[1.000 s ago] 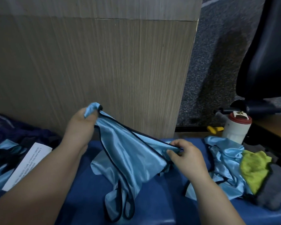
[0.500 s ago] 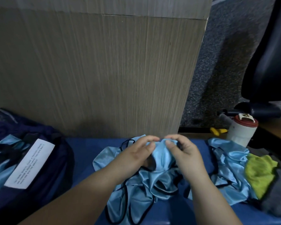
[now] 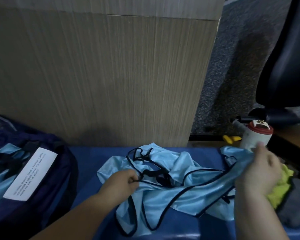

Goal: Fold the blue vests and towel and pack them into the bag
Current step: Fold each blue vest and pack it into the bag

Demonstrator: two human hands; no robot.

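The fingers of the left hand are curled in, and the thin black edging of the vest is pinched between them and the thumb. The vest is made of smooth, shiny light-blue cloth. It is spread out crumpled on the blue surface, between the two hands. The right hand is blurred; its fingers are closed on the right end of the same cloth, which is lifted a little there. Both forearms are stretched forward, with the backs of the hands turned up. The yellow-green towel, of fluffy texture, is partly hidden behind the right hand. The dark navy bag is seen at the left, with other blue vests inside and a white label on it. The print on the label is too small to be read. A white bottle with a red lid stands behind the right hand.
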